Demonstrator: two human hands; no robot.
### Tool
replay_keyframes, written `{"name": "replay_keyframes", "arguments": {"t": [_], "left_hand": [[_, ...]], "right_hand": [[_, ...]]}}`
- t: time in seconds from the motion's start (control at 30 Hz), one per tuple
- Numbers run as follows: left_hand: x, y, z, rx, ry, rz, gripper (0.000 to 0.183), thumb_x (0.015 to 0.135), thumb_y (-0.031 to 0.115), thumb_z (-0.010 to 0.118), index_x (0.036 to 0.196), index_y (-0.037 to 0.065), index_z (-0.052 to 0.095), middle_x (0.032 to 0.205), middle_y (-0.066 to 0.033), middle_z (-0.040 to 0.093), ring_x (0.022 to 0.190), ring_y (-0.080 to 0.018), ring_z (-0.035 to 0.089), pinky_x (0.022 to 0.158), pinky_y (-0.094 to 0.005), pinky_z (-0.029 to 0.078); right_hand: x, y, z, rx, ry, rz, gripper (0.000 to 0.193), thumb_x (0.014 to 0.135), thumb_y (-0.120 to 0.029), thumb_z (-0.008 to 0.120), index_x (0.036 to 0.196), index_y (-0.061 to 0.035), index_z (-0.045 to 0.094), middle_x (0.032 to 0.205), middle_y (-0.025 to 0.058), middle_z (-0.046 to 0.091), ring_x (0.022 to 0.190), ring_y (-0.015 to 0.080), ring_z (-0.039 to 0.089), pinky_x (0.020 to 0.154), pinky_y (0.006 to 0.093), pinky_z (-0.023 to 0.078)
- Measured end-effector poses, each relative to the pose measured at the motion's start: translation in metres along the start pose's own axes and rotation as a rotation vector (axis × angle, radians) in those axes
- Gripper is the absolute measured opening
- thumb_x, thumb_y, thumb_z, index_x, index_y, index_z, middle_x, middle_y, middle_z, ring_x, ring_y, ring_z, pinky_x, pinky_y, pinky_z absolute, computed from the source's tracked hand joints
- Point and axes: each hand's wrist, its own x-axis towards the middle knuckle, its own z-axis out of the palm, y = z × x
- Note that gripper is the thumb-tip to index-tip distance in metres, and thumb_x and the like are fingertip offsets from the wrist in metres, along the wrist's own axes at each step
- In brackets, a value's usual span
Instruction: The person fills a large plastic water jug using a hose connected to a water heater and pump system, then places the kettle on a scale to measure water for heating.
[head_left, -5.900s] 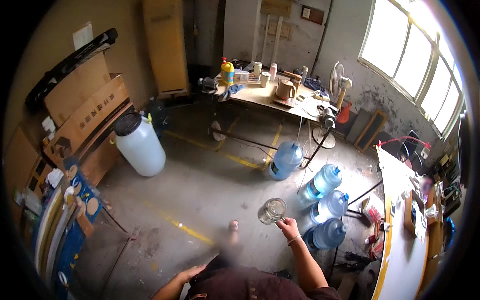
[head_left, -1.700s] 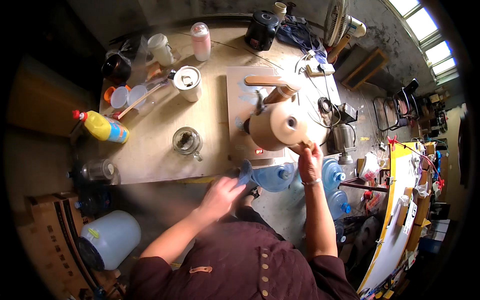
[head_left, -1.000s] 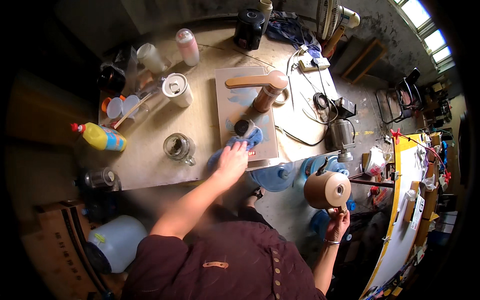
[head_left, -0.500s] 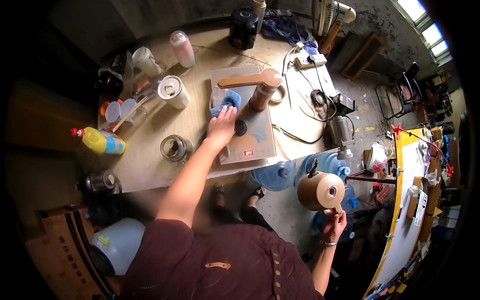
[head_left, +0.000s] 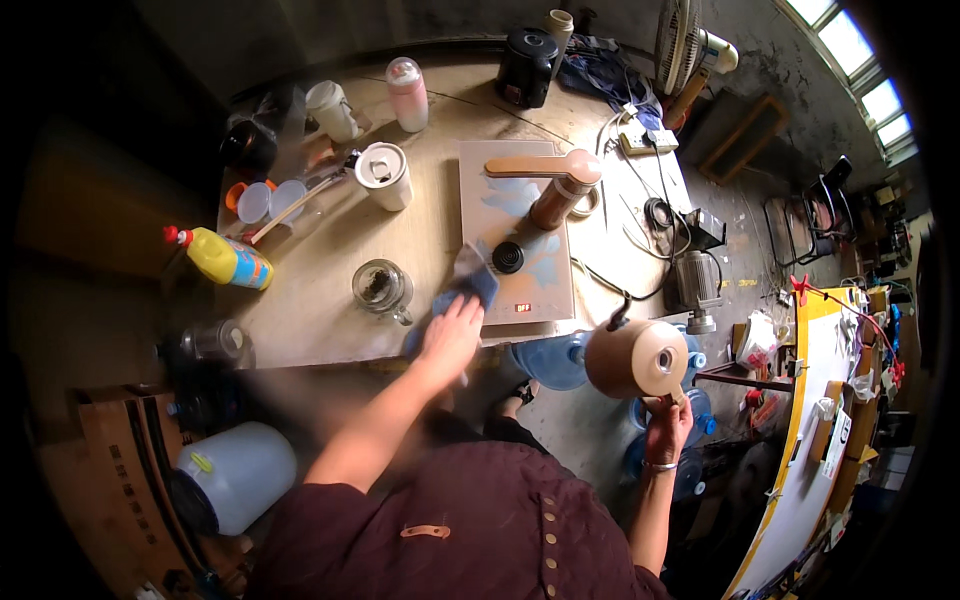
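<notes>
My left hand (head_left: 452, 335) holds a blue-grey cloth (head_left: 478, 284) against the near left corner of a flat hotplate panel (head_left: 545, 300). On that panel stand a round black disc (head_left: 508, 257) and a brown cylinder (head_left: 550, 207) topped by a long tan arm (head_left: 535, 166). My right hand (head_left: 668, 430) grips the handle of a beige kettle (head_left: 620, 360) with a dark spout, held in the air off the table's front edge. A glass jar with a handle (head_left: 382, 289), dark bits inside, stands left of the cloth.
On the table (head_left: 320, 310) stand a white lidded cup (head_left: 392, 190), a pink bottle (head_left: 407, 100), a yellow bottle (head_left: 228, 258) and a black kettle (head_left: 526, 70). Cables and a power strip (head_left: 648, 140) lie at the right. Blue water jugs (head_left: 550, 362) stand below the front edge.
My left hand has drawn the cloth toward me, from the middle of the panel to its near left corner. My right hand still holds the beige kettle up, little moved.
</notes>
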Motion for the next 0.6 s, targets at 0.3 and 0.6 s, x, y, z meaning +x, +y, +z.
{"name": "replay_keyframes", "arguments": {"t": [0.3, 0.6], "left_hand": [[-0.146, -0.039, -0.008, -0.125, -0.279, -0.190, 0.037, 0.074, -0.003, 0.053, 0.110, 0.001, 0.061, 0.119, -0.0152, 0.060, 0.109, -0.0333, 0.056, 0.088, -0.0416, 0.049], [-0.226, -0.117, -0.091, -0.207, 0.114, -0.556, 0.042, 0.070, -0.012, 0.047, 0.106, -0.002, 0.064, 0.109, -0.0198, 0.064, 0.104, -0.0362, 0.059, 0.093, -0.0420, 0.046]], "right_hand": [[0.086, 0.053, 0.131, 0.095, -0.264, 0.126, 0.053, 0.083, -0.043, 0.071, 0.108, 0.0011, 0.056, 0.103, 0.0073, 0.061, 0.093, 0.0152, 0.059, 0.086, 0.0289, 0.048], [0.117, 0.083, 0.205, 0.071, -0.363, 0.107, 0.027, 0.091, -0.031, 0.065, 0.084, -0.0066, 0.055, 0.078, -0.0037, 0.051, 0.072, 0.0068, 0.043, 0.068, 0.0217, 0.035]]}}
